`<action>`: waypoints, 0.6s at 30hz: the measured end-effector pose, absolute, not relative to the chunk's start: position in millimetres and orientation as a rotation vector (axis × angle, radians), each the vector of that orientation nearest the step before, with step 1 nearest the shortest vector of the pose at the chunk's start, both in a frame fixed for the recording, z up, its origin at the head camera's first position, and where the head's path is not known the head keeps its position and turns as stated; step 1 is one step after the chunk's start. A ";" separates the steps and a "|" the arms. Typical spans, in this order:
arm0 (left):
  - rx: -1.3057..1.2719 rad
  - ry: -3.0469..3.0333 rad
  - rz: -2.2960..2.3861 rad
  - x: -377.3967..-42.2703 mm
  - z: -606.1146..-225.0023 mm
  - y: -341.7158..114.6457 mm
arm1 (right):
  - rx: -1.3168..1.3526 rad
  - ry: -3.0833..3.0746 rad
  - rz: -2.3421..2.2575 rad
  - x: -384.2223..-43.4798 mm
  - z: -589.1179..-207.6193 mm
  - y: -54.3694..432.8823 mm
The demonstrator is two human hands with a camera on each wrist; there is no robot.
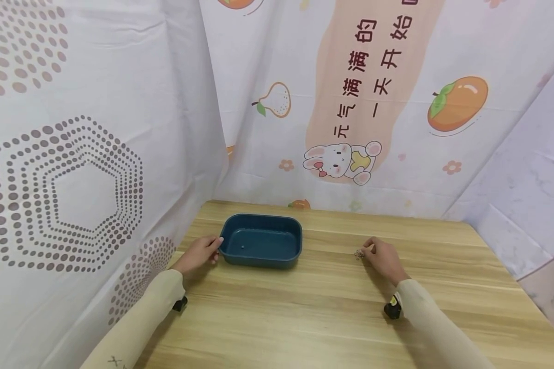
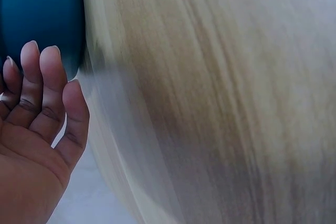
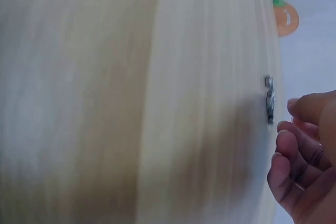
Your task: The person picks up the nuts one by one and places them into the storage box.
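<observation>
well, left grip (image 1: 199, 254) pinches the blue tray (image 1: 258, 261) while right grip (image 1: 384, 259) half-curls by metal bits (image 1: 358, 254), hold unclear.

Head view comes in bright, evenly lit | pale glare washing the near tabletop (image 1: 286, 328) | soft shadow beneath the right sleeve (image 1: 436, 318) | wrist views dimmer, grain smeared, tabletop edge bowing, small metal pieces (image 3: 270, 100) blurry

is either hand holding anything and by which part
The left hand holds the blue tray by the rim at its left end. Whether the right hand, beside the small metal pieces, pinches one cannot be told.
</observation>
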State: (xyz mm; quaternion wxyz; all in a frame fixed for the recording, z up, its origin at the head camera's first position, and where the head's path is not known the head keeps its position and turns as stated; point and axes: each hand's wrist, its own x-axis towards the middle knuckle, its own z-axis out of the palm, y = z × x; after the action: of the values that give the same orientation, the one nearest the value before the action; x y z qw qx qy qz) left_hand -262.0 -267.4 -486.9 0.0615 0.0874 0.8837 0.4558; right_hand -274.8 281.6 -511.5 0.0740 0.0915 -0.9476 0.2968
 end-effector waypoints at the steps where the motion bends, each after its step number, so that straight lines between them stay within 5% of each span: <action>1: 0.265 2.672 1.378 -262.0 -487.0 -267.5 | 0.275 -2.846 0.886 -275.2 -512.7 283.4; 18: 0.268 2.647 1.394 -263.5 -488.6 -268.8 | 0.311 -2.891 0.918 -278.5 -519.4 301.9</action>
State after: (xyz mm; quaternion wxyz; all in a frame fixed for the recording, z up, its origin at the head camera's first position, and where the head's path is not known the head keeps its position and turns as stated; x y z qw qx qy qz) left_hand -263.5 -268.8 -488.6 0.0689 0.0889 0.8792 0.4631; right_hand -278.5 301.9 -519.4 0.0460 0.1019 -0.9471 0.3007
